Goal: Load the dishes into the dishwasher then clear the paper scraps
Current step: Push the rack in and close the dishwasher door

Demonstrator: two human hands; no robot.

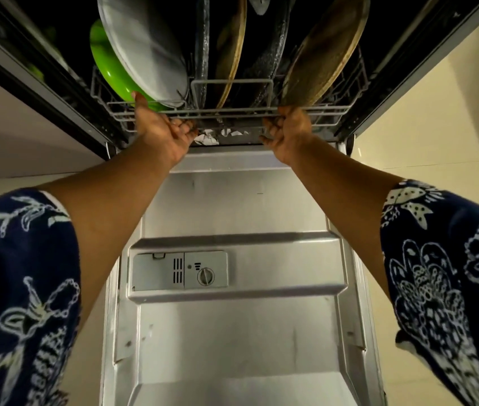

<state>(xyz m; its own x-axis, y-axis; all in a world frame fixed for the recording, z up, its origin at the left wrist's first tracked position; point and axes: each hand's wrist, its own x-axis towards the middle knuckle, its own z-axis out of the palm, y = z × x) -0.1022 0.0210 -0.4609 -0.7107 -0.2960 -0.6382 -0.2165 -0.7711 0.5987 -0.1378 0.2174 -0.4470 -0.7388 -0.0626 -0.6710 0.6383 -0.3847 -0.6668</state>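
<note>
- Dishwasher (402, 71) stood open in a dim room, dark inside, its frame running off to both sides of the view.
- Its door (232, 332) lay folded down towards the person, bare dull steel with ridged panels, scuffed and spotted.
- Cream floor tiles (452, 127) showed to the right of the door, and a pale flat panel (12, 127) to the left.
- Two sleeves (21, 288), dark blue with white print, covered the upper arms; both forearms were bare.
- One grey wire rack (232, 111) sat at the mouth of the tub, above the door's hinge end.
- Dishes stood on edge in the rack, at least six in number: one grey plate (144, 48), one green plate (106, 71) behind it, two brown round plates (232, 54), and two dark textured ones (273, 60) between them.
- One grey dispenser (178, 269) with a round cap sat in the door's left half.
- Left hand (162, 127) gripped the rack's front rail, fingers curled, thumb pointing up at the green plate's lower edge.
- Right hand (288, 130) gripped the same rail below the right brown plate.
- White paper scraps (220, 134) lay under the rack between the hands; I could not count them.
</note>
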